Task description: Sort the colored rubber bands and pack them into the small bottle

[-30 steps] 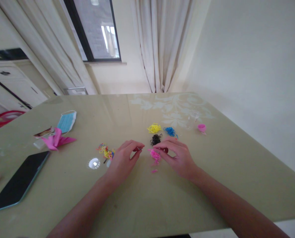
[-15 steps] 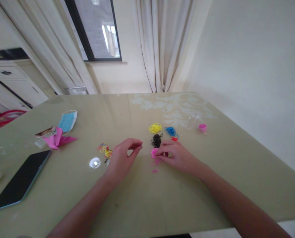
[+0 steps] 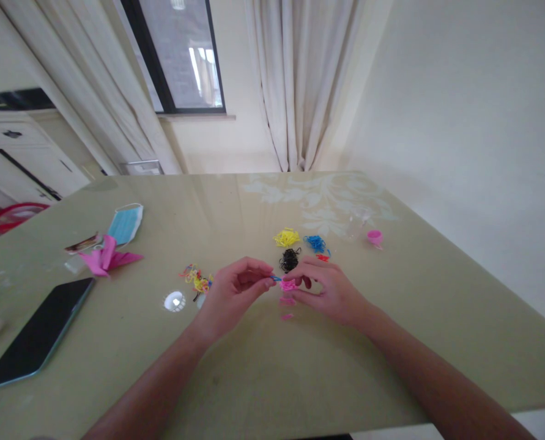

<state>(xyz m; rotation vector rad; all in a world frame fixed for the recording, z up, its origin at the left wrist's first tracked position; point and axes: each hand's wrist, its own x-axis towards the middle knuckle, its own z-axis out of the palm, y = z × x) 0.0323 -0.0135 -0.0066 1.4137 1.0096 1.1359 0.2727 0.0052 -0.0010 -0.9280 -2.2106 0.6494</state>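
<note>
Between the thumb and fingertips of my left hand (image 3: 240, 290) is a small blue rubber band (image 3: 276, 278), its free end pointing right. My right hand (image 3: 329, 287) is closed, its thumb and fingers bent around the edge of a clump of pink rubber bands (image 3: 289, 285). Whether those fingers grip pink bands or the tip of the blue one, I cannot make out. Just beyond lie piles of black rubber bands (image 3: 290, 260), yellow rubber bands (image 3: 286, 237) and blue rubber bands (image 3: 317, 244). A few red bands (image 3: 322, 258) show behind my right hand. Mixed-colour bands (image 3: 196, 279) lie left of my left hand.
A pink cup-like piece (image 3: 374, 238) and a clear plastic piece (image 3: 358, 223) stand at the right. On the left are a phone (image 3: 38, 333), a pink folded-paper shape (image 3: 107, 258), a blue face mask (image 3: 126, 224) and a round shiny disc (image 3: 175, 301).
My left hand has moved slightly right, closer to the right hand, and a blue band now shows in its fingertips. My right hand has hardly moved, staying by the pink clump.
</note>
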